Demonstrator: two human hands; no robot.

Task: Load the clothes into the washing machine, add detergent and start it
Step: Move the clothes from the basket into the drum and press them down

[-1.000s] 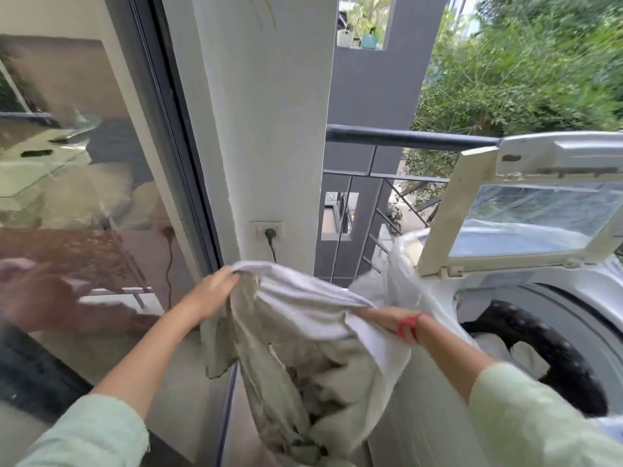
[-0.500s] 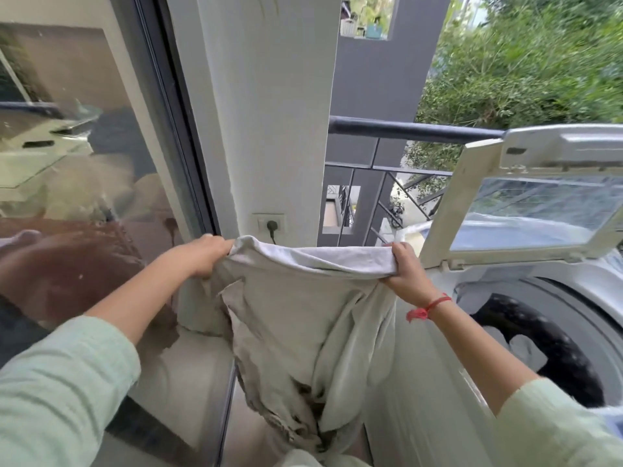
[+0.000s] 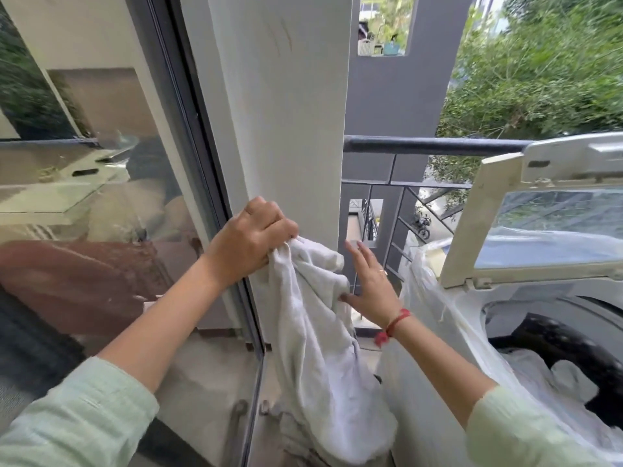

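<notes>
Left hand: clenched on the top end of a white garment, fingers curled round a bunch of fabric, in front of the pale pillar.

Garment: hangs full length from that grip, clear of the washing machine and beyond its left edge. Its lower folds drop out of view at the bottom of the picture.

Right hand: released, fingers straight and spread, grasping nothing. The thumb tip meets a fold of the garment's right side. A red thread circles the wrist.

Washing machine: top-loading, lid raised and standing upright at the rear edge. Clear plastic sheeting drapes over the left edge. Inside the dark drum lie white clothes, towards its near side.

Surroundings: sliding glass door to the left of the pillar, dark balcony railing behind the machine.
</notes>
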